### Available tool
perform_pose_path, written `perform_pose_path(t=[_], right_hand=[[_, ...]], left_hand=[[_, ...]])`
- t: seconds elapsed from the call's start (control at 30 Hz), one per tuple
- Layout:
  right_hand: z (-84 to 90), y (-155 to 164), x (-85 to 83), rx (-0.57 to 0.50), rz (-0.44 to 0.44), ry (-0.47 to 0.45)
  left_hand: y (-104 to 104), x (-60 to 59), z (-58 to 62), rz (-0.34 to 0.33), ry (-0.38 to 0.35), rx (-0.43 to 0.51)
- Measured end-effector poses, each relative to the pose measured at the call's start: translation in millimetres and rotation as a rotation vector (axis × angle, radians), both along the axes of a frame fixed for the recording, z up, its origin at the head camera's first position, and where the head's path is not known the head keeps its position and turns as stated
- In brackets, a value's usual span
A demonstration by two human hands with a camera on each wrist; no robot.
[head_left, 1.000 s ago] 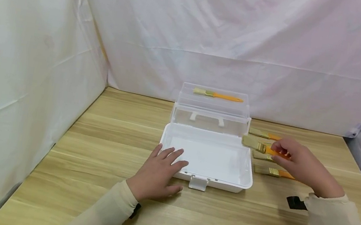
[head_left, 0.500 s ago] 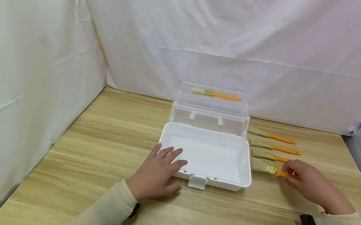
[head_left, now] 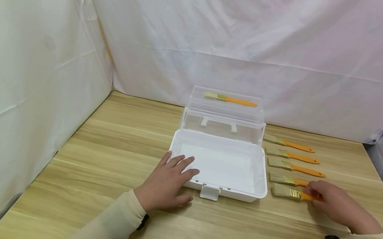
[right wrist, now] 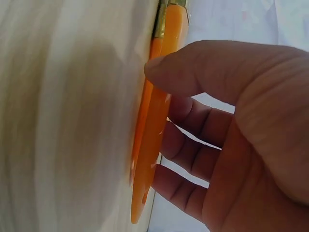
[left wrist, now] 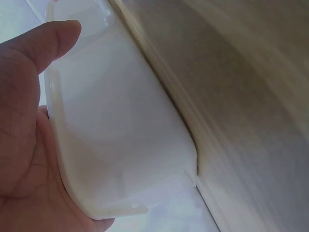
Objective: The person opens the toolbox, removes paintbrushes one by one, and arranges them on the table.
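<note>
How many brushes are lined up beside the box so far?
Four brushes already lie in a row on the table beside the open box. The right hand holds a fifth brush at the near end. The left hand rests on the box. One more brush lies on the lid.

We see our right hand (right wrist: 241, 140) close up, thumb tip and curled fingers (right wrist: 193, 154) on the glossy orange plastic handle (right wrist: 154, 130) of a paintbrush lying against the pale wooden table (right wrist: 67, 121), its brass-coloured ferrule (right wrist: 166, 12) at top
</note>
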State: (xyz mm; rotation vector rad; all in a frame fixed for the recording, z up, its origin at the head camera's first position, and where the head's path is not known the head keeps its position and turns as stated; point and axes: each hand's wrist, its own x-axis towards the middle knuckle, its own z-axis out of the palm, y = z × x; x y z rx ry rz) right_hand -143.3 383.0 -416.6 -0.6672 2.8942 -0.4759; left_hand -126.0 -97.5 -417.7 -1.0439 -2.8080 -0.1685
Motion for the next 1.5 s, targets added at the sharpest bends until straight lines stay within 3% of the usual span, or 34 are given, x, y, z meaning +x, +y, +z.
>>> perform_pose_path(t=[0.43, 0.57, 0.77, 1.1, 1.5], right_hand=[[-6.0, 0, 2.0, -0.009, 0.032, -0.009], [0.0, 2, 0.9, -0.009, 0.027, -0.022], [17.3, -1, -4.4, 0.038, -0.049, -0.050], [64.7, -32, -43.6, 0.048, -0.002, 0.027], [100.6, -83, -93.4, -0.108, 0.001, 0.033]], left_hand=[[0, -0.4, -0.9, -0.004, 0.008, 0.005], [0, 0.3, 0.4, -0.016, 0.021, 0.022], [1, 0.2, 0.9, -0.026, 0.025, 0.030], [0, 0.6, -0.2, -0.009, 0.015, 0.018], [0, 1.0, 0.0, -0.021, 0.026, 0.036]])
